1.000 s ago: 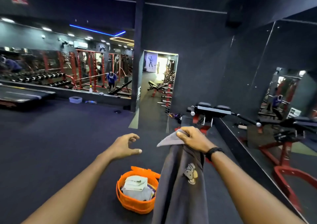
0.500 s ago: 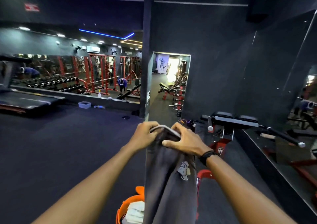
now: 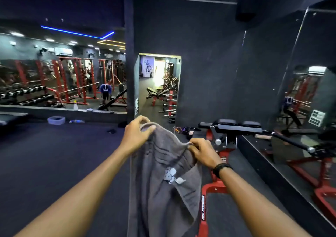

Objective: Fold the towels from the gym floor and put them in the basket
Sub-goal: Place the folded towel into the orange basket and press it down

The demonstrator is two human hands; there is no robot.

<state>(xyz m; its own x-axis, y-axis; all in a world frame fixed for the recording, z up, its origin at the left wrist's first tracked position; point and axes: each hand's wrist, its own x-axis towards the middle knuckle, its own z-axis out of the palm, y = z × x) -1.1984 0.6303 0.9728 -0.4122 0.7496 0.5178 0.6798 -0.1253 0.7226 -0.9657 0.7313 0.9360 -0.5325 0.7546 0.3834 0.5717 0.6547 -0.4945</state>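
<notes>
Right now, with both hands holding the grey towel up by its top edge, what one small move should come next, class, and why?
Probably draw the hands apart to pull the top edge taut. The left hand and right hand each pinch the grey towel near its top, but the edge sags between them and the cloth hangs creased. Spreading it flat should come before any fold.

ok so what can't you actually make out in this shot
- Head view: the basket is out of frame, so whether it sits below cannot be told.
- The towel's lower end is cut off by the bottom edge.
- Left hand and right hand cover its top corners.
- The towel's white logo is blurred.
</notes>
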